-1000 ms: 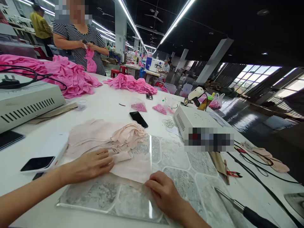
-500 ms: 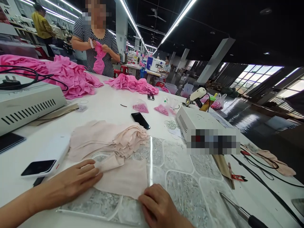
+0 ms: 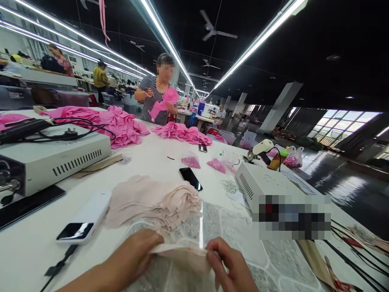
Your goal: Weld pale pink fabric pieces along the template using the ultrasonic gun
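Between my two hands a beige fabric piece [image 3: 182, 256] is stretched, its upper edge folded and raised above the patterned mat [image 3: 240, 235]. My left hand [image 3: 138, 253] is closed on the left end of the fabric. At the other end, my right hand [image 3: 227, 261] pinches the corner between thumb and fingers. The lower part of the piece is blurred. Just beyond my hands lies a loose stack of beige fabric pieces [image 3: 148, 198], partly on the mat and partly on the white table [image 3: 158, 162].
A black phone [image 3: 191, 179] lies behind the stack. To the left are a white power bank [image 3: 86, 219] and a grey machine box [image 3: 69, 154]; another box [image 3: 270, 182] stands right. Pink fabric [image 3: 124, 125] covers the far side, where a person in stripes [image 3: 158, 93] handles a pink piece.
My hands have lifted the beige piece, which lay flat on the mat, and now hold it by both ends. The view has tilted up. The person opposite has shifted the pink piece.
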`<action>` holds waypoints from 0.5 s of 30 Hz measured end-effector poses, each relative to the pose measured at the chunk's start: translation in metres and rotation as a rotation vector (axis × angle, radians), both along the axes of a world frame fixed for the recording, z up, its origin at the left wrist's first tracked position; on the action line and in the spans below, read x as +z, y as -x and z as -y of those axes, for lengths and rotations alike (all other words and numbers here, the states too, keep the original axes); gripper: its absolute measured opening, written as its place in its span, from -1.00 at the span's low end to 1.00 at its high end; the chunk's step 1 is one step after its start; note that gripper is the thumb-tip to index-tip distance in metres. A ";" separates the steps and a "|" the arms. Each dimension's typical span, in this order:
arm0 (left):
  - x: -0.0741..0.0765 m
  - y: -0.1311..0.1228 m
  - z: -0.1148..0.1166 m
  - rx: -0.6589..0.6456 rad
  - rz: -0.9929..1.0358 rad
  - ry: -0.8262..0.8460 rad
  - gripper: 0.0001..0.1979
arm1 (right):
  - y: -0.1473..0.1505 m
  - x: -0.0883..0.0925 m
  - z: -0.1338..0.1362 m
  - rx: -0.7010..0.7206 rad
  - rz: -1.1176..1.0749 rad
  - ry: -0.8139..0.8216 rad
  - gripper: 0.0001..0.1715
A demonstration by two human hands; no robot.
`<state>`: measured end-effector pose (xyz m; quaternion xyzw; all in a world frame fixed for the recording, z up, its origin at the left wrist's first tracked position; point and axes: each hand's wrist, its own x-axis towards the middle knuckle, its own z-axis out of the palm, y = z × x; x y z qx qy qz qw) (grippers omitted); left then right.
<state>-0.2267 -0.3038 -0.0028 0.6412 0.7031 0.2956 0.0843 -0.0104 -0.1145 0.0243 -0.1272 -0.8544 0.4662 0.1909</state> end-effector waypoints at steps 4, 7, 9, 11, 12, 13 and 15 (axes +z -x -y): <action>0.050 0.061 0.007 0.166 0.076 0.035 -0.67 | 0.057 0.058 -0.011 -0.035 -0.001 0.442 -0.60; 0.080 0.113 -0.005 0.236 0.064 0.076 -0.56 | 0.113 0.081 -0.028 -0.037 0.047 0.512 -0.73; 0.085 0.140 -0.021 0.279 0.022 0.117 -0.54 | 0.148 0.082 -0.043 -0.059 0.077 0.513 -0.81; 0.078 0.157 -0.037 0.322 -0.040 0.184 -0.53 | 0.176 0.074 -0.057 -0.100 0.124 0.503 -0.80; 0.072 0.162 -0.044 0.337 -0.074 0.223 -0.53 | 0.186 0.069 -0.064 -0.123 0.151 0.498 -0.78; 0.065 0.165 -0.050 0.342 -0.106 0.258 -0.55 | 0.193 0.062 -0.071 -0.144 0.171 0.494 -0.77; 0.056 0.167 -0.058 0.319 -0.155 0.312 -0.59 | 0.197 0.049 -0.082 -0.196 0.176 0.492 -0.77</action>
